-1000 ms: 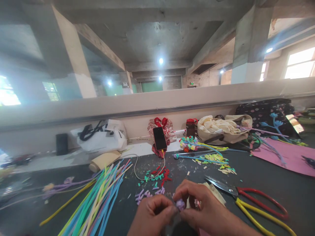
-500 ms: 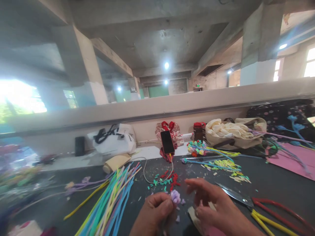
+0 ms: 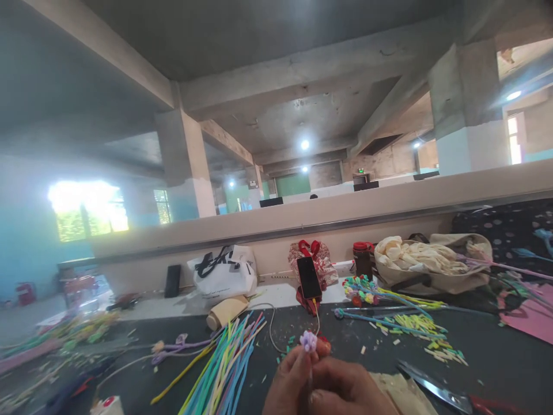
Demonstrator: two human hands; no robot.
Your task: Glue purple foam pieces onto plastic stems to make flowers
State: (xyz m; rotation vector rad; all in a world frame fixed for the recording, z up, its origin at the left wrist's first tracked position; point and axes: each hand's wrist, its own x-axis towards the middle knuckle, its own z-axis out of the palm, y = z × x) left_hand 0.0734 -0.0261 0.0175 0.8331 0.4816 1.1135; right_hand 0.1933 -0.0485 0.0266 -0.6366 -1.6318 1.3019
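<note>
A small lilac flower [image 3: 308, 341], its head made of short fuzzy pieces, stands upright on a thin stem at the bottom middle. My left hand [image 3: 286, 380] pinches it just under the head between thumb and fingers. From the other side my right hand [image 3: 352, 385] is closed around the same stem, one fingertip behind the flower head. The two hands touch, and they hide most of the stem. Short green and red cut pieces [image 3: 290, 344] lie just behind my hands, partly covered by them.
Long pastel pipe cleaners [image 3: 224, 363] fan out on the left. Shears [image 3: 436, 387] lie to the right beside a beige scrap [image 3: 400, 392]. Yellow-green cuttings [image 3: 410, 327], finished stems with colourful heads [image 3: 363, 289], a phone on a cable [image 3: 309, 278] and bags [image 3: 224, 274] sit behind.
My right hand, apart with fingers spread before, has come left onto the flower and closed around its stem. My left hand still holds the flower. The camera view has tilted up and turned left.
</note>
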